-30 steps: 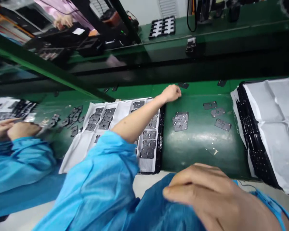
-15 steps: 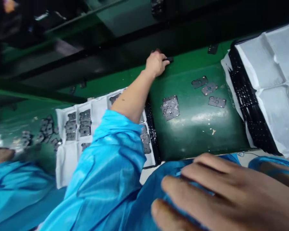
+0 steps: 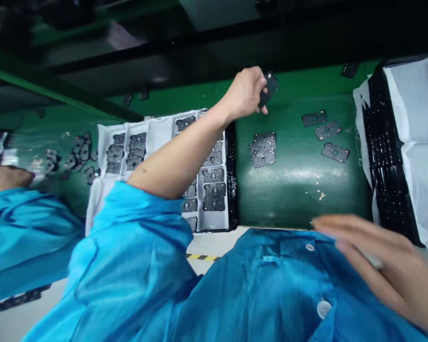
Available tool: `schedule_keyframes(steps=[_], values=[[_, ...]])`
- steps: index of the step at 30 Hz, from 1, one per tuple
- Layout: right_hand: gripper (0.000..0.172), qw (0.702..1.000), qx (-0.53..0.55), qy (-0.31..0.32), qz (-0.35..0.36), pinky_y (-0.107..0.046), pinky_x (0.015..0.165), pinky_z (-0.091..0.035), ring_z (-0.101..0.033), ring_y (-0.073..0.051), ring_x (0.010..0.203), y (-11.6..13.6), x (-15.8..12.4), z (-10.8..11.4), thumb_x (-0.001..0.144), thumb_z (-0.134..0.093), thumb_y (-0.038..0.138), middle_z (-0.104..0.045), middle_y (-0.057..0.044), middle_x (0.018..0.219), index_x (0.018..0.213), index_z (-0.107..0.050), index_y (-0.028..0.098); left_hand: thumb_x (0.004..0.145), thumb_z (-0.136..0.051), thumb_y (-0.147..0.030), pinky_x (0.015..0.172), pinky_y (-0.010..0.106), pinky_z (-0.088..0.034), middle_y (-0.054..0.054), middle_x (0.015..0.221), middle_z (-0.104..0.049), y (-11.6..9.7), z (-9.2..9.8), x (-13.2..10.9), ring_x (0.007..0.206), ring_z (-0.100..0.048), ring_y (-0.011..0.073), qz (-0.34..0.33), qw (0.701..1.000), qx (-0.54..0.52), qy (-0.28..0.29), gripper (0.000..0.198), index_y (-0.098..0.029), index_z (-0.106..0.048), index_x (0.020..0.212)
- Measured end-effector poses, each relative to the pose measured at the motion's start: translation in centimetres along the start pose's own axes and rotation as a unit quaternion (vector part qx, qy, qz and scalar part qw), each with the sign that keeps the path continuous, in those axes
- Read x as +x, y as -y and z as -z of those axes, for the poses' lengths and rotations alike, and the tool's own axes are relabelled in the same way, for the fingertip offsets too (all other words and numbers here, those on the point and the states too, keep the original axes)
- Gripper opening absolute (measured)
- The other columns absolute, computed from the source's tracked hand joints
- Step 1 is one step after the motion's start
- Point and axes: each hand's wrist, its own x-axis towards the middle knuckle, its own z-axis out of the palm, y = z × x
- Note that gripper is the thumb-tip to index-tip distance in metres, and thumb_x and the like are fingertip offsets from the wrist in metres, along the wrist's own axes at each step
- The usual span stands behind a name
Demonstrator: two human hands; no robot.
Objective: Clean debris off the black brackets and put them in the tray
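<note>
Out over the far side of the green bench, my left hand [image 3: 248,92] is closed on a thin black plate [image 3: 269,89] with a small bright spot near its top end. The plate is tilted up, pinched between thumb and fingers. Below the hand, on the bench, lies a small overlapping stack of similar dark plates [image 3: 264,150]. Farther right, three loose plates lie apart from it, one of them a rectangular plate [image 3: 335,152] with a small cut-out. My right hand [image 3: 381,259] hovers in front of my body near the bench edge, slightly blurred, fingers stretched out, with nothing visible in it.
Under my left forearm is a white-lined tray [image 3: 214,221] with dark plates in its compartments. A stack of black trays [image 3: 381,161] with white liners stands at right. More plates [image 3: 80,151] lie at left, near a co-worker's hand [image 3: 7,178]. A green beam [image 3: 64,92] crosses the upper left.
My left hand has lifted a black plate off the back of the bench and moved slightly right. My right hand has drawn back toward the right. The view has shifted.
</note>
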Motion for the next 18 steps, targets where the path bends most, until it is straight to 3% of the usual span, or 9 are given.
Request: schedule_keyframes(steps=[3, 5, 9, 13, 15, 18], values=[[0.041, 0.981, -0.146, -0.125, -0.028, -0.058, 0.118, -0.056, -0.071, -0.032, 0.131, -5.9, 0.8, -1.9, 0.11, -0.056, 0.035, -0.07, -0.01, 0.147, 0.149, -0.068, 0.029, 0.118, -0.033, -0.029, 0.086, 0.036, -0.059, 0.007, 0.091, -0.073, 0.3, -0.3, -6.7, 0.082, -0.075, 0.0196, 0.009, 0.998, -0.065, 0.025, 0.027, -0.013, -0.056, 0.119], [0.048, 0.966, -0.19, -0.172, -0.037, -0.064, 0.125, -0.047, -0.061, -0.036, 0.145, -9.3, 1.0, -3.9, 0.111, -0.055, 0.037, -0.06, -0.015, 0.16, 0.157, -0.06, 0.024, 0.117, -0.035, -0.03, 0.091, 0.04, -0.06, 0.009, 0.098, -0.074, 0.5, -2.0, -11.5, 0.09, -0.075, 0.0223, 0.007, 0.995, -0.096, 0.008, 0.028, -0.015, -0.058, 0.113], [0.061, 0.951, -0.262, -0.166, -0.007, -0.074, 0.133, -0.025, -0.03, -0.038, 0.167, -12.6, 2.1, -7.4, 0.114, -0.047, 0.035, -0.04, -0.02, 0.175, 0.172, -0.036, 0.018, 0.116, -0.033, -0.034, 0.113, 0.048, -0.055, 0.018, 0.139, -0.07, 0.1, -9.6, -18.7, 0.128, -0.069, 0.0274, -0.049, 0.979, -0.197, -0.02, 0.032, -0.018, -0.058, 0.126], [0.059, 0.965, -0.225, -0.136, 0.026, -0.067, 0.135, -0.027, -0.034, -0.03, 0.166, -12.2, 4.6, -8.8, 0.115, -0.033, 0.029, -0.047, -0.018, 0.172, 0.173, -0.031, 0.017, 0.117, -0.029, -0.038, 0.135, 0.058, -0.031, 0.022, 0.171, -0.044, -1.8, -17.4, -21.1, 0.166, -0.034, 0.029, -0.074, 0.954, -0.274, -0.092, 0.034, -0.019, -0.058, 0.115], [0.058, 0.979, -0.155, -0.128, 0.026, -0.064, 0.133, -0.033, -0.044, -0.029, 0.161, -11.6, 5.3, -8.6, 0.116, -0.032, 0.032, -0.058, -0.017, 0.164, 0.172, -0.033, 0.017, 0.117, -0.028, -0.039, 0.138, 0.062, -0.025, 0.021, 0.176, -0.038, -3.2, -19.6, -20.9, 0.17, -0.025, 0.0274, -0.074, 0.941, -0.308, -0.116, 0.035, -0.02, -0.057, 0.116], [0.053, 0.983, -0.035, -0.178, -0.024, -0.058, 0.122, -0.05, -0.066, -0.028, 0.141, -11.0, 5.1, -7.4, 0.117, -0.037, 0.039, -0.075, -0.015, 0.142, 0.166, -0.043, 0.02, 0.117, -0.028, -0.039, 0.138, 0.061, -0.027, 0.02, 0.175, -0.04, -5.2, -21.1, -19.8, 0.169, -0.029, 0.0254, -0.097, 0.92, -0.362, -0.115, 0.034, -0.021, -0.057, 0.12]])
